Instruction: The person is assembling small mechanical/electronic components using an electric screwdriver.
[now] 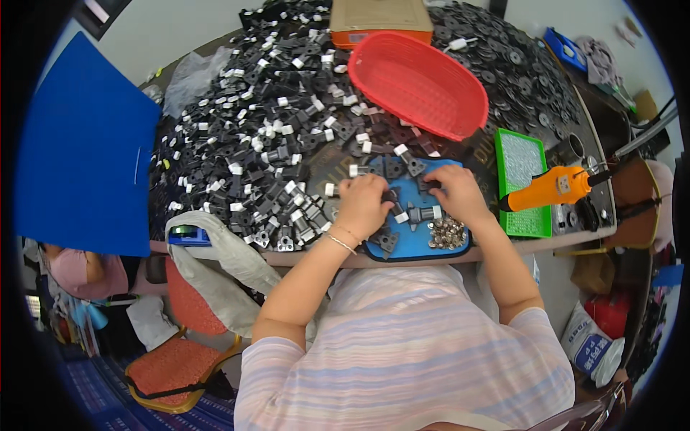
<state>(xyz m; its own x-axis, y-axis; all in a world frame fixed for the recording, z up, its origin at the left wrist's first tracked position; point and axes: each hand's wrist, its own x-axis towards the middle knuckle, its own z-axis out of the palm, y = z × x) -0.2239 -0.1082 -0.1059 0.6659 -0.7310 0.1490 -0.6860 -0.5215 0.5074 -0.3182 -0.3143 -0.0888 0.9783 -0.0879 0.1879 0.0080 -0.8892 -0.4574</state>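
Note:
Both hands work over a blue mat (420, 248) at the table's front edge. My left hand (365, 204) is closed at the mat's left side, its fingertips on a black plastic part with a white end (395, 207). My right hand (458, 192) pinches a small black part (428, 184), mostly hidden by the fingers. Between the hands lies another black part with a white end (424, 214). A pile of small metal pieces (447, 233) sits at the mat's right front. One black part (386, 241) lies by my left wrist.
A large heap of black-and-white parts (273, 136) covers the table's left. Behind the mat is a red basket (420, 86); black discs (503, 65) spread beyond it. At right, an orange electric screwdriver (550, 188) hangs over a green tray (521, 154). A blue panel (86, 151) stands left.

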